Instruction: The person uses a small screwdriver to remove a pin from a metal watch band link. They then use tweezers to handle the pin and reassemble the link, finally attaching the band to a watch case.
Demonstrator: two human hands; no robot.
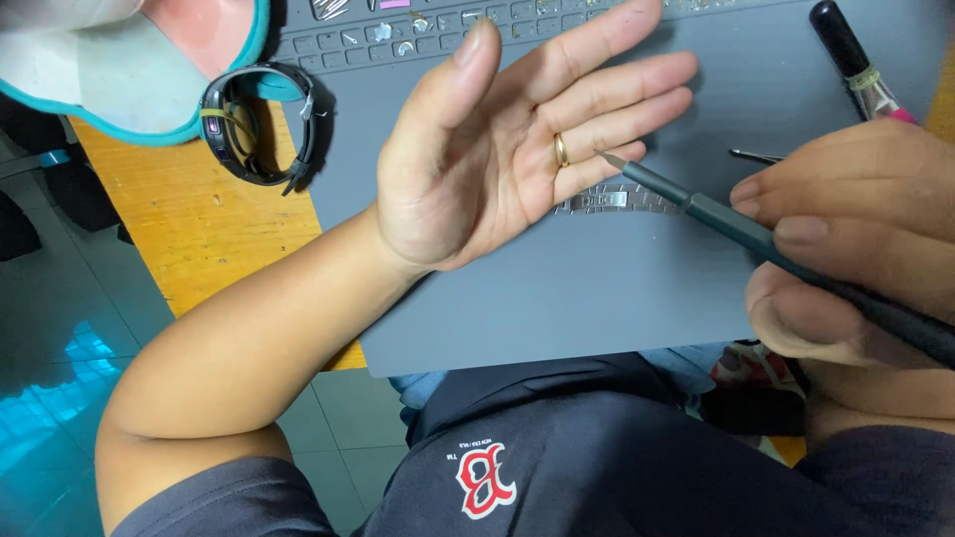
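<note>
My left hand (497,149) is raised palm up over the grey work mat (597,298), fingers spread, a gold ring on one finger, holding nothing. Part of a metal watch bracelet (617,201) lies on the mat, partly hidden by the fingers. My right hand (856,249) at the right edge grips a dark slim screwdriver (716,214). Its tip points left toward my left ring finger, just above the bracelet.
A black watch band (261,124) lies at the mat's upper left corner on the yellow wooden table (209,229). Small-parts compartments (398,35) line the mat's far edge. A black-handled tool (851,55) and a thin metal pin (756,155) lie at upper right. A teal-edged mask (119,60) hangs near the camera.
</note>
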